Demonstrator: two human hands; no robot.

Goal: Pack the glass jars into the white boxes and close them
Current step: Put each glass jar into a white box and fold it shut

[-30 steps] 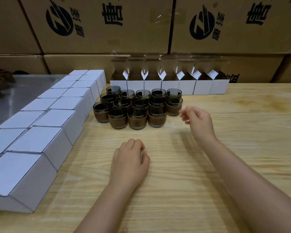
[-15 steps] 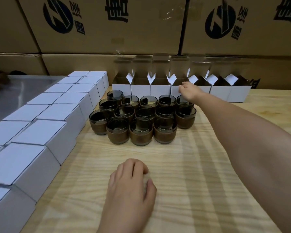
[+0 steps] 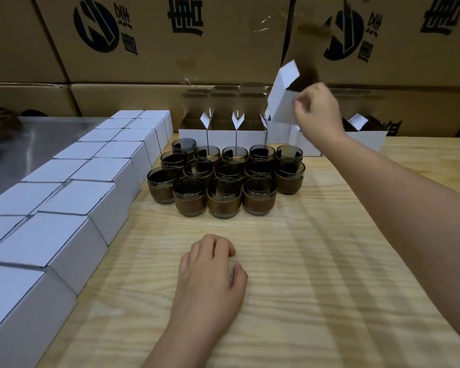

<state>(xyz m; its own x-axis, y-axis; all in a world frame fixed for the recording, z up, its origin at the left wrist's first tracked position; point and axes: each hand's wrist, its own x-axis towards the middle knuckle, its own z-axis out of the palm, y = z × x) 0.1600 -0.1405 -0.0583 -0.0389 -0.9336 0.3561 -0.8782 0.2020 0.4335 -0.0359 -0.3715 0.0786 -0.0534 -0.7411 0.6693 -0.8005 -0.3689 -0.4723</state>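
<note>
Several dark glass jars [image 3: 225, 179] with brown sleeves stand clustered on the wooden table [image 3: 316, 261]. Behind them runs a row of open white boxes [image 3: 222, 134] with flaps up. My right hand [image 3: 318, 110] grips one open white box [image 3: 283, 102], tilted and lifted above that row. My left hand [image 3: 210, 272] rests on the table in front of the jars, fingers curled, holding nothing.
Two rows of closed white boxes [image 3: 85, 189] line the left side of the table. Large brown cartons [image 3: 170, 38] stack up as a wall behind. A grey metal surface [image 3: 24, 144] lies at the far left.
My right hand reached past the jars to the open boxes, took hold of one and lifted it up out of the row. My left hand stayed resting on the table.
</note>
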